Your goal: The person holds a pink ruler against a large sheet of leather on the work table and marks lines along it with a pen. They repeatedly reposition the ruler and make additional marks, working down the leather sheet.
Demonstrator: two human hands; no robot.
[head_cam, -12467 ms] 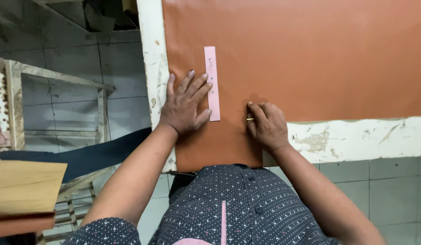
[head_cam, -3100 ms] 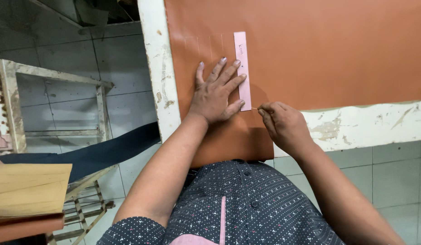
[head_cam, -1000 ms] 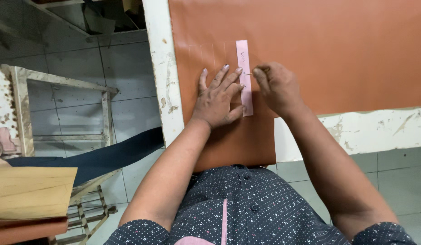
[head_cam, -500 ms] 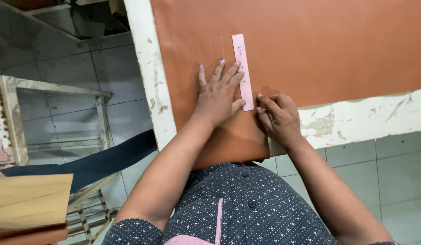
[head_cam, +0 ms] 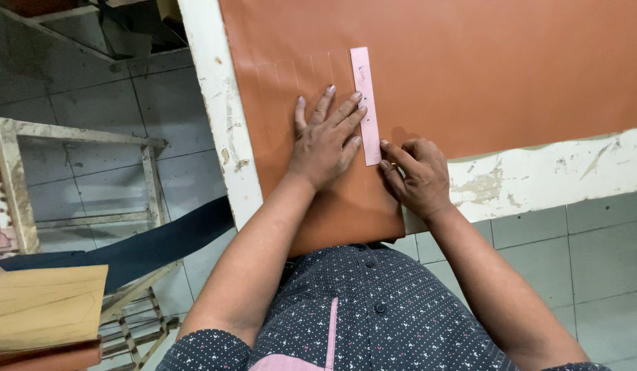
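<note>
A large orange-brown leather sheet (head_cam: 483, 69) lies on a worn white table (head_cam: 538, 182) and hangs over its near edge. A narrow pink strip (head_cam: 365, 103) lies upright on the sheet. My left hand (head_cam: 322, 141) rests flat on the leather, fingers spread, its fingertips pressing the strip's left edge. My right hand (head_cam: 418, 175) is curled at the strip's lower end, fingertips pinched against the corner; whether it holds a small tool is hidden. Faint parallel traced lines (head_cam: 291, 69) show on the leather to the left of the strip.
Left of the table stands a pale wooden frame (head_cam: 92, 178) over a grey tiled floor (head_cam: 593, 254). A dark band of material (head_cam: 147, 247) lies below it. A stack of tan sheets (head_cam: 43, 309) sits at the lower left.
My right hand has slid down along the strip's right edge, from its upper part to its lower end. My left hand has stayed pressed on the strip.
</note>
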